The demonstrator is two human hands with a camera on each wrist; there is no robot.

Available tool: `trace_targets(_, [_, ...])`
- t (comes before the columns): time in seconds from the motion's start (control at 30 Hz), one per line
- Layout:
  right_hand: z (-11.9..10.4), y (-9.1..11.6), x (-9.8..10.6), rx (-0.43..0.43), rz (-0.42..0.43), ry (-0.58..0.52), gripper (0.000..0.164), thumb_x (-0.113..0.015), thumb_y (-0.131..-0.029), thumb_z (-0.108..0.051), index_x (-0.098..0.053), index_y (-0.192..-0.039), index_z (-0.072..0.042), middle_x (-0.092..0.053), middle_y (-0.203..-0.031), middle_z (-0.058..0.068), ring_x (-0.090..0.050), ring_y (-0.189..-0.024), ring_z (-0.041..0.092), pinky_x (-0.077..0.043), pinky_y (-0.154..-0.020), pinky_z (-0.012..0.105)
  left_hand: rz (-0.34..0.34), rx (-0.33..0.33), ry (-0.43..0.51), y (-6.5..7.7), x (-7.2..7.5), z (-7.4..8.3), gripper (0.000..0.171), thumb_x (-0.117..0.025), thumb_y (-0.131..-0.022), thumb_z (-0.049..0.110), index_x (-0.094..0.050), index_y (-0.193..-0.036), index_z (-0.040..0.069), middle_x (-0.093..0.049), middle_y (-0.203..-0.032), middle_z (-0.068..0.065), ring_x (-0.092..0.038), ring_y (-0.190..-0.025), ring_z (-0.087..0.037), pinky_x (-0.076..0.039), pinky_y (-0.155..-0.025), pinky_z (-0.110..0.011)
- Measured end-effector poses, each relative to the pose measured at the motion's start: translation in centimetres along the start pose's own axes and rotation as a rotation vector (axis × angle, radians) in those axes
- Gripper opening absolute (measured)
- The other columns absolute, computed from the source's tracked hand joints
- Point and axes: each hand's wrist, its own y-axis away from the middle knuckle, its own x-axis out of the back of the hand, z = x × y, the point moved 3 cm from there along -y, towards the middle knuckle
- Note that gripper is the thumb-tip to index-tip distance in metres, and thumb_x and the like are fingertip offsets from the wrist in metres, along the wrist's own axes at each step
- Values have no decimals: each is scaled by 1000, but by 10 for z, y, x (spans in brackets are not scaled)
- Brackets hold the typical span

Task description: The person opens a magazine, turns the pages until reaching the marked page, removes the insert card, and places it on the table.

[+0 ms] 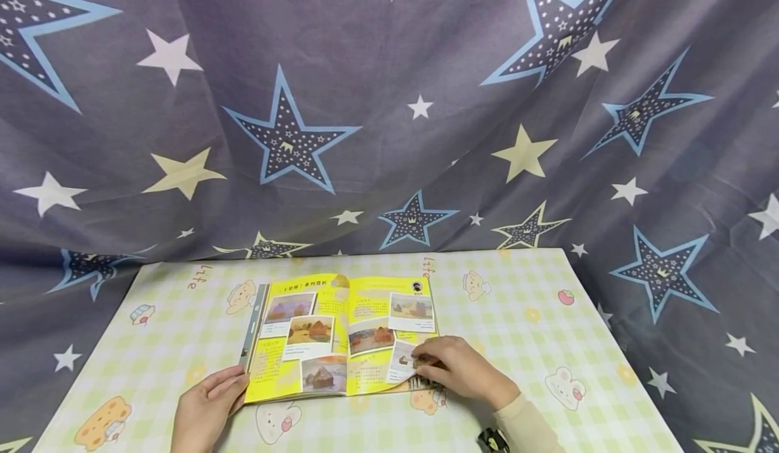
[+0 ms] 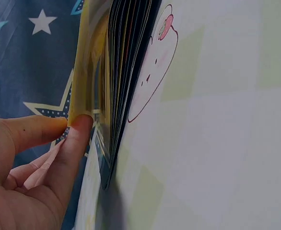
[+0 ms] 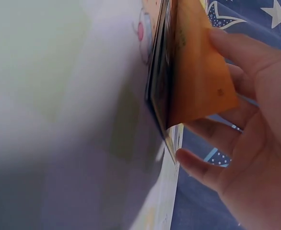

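Note:
An open picture book with bright yellow pages and printed landscape pictures lies on the table. At its lower left corner, my left hand pinches the page edge between thumb and finger. The left wrist view shows that hand on a yellow page, with the stacked leaves beside it. My right hand holds the lower right corner of the right page, which curls up. In the right wrist view, the thumb of this hand lies on an orange-looking page, with fingers behind; the little finger touches a lower edge.
A green-checked tablecloth with cartoon prints covers the table. Behind and beside it hangs a dark curtain patterned with stars. A small black object shows by the right sleeve.

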Motion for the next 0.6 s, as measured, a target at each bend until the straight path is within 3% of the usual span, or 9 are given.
trace_targets(0.07, [2,1,1,-11,19,-33,28,-62,-102,-29,-69,-123,-12,-70,-112,-5,-64,-95,4,-59,-85,28,7,0,3,-1,0,0,42,-72,-94,15,-62,-129,-6,-74,-107,-14,-70,-82,-5,-63,-71,-24])
trace_targets(0.23, [7,3,4,-74,61,-68,33,-62,-102,-28,-65,-129,-9,-68,-104,-11,-63,-91,3,-58,-80,28,34,-6,-6,-1,2,2,41,-71,-94,15,-62,-128,-7,-73,-106,-16,-70,-80,-5,-63,-68,-23])
trace_targets(0.37, [7,5,8,-120,119,-57,37,-61,-103,-28,-61,-134,-8,-68,-109,-7,-62,-95,7,-57,-83,33,39,-6,16,-1,4,4,42,-71,-94,14,-61,-128,-8,-73,-106,-17,-70,-79,-4,-63,-69,-23])
trace_targets(0.5, [6,6,10,-124,229,4,35,-67,-99,-30,-65,-128,-12,-64,-119,-5,-58,-107,10,-56,-91,36,51,-19,33,0,5,5,44,-73,-93,15,-61,-128,-9,-74,-101,-16,-71,-77,-5,-63,-70,-22])
trace_targets(0.6, [7,6,11,-113,328,55,34,-74,-94,-32,-69,-122,-13,-61,-114,-5,-56,-105,10,-56,-88,33,58,-49,27,2,6,9,43,-72,-94,17,-62,-126,-9,-75,-96,-15,-72,-76,-9,-62,-70,-22])
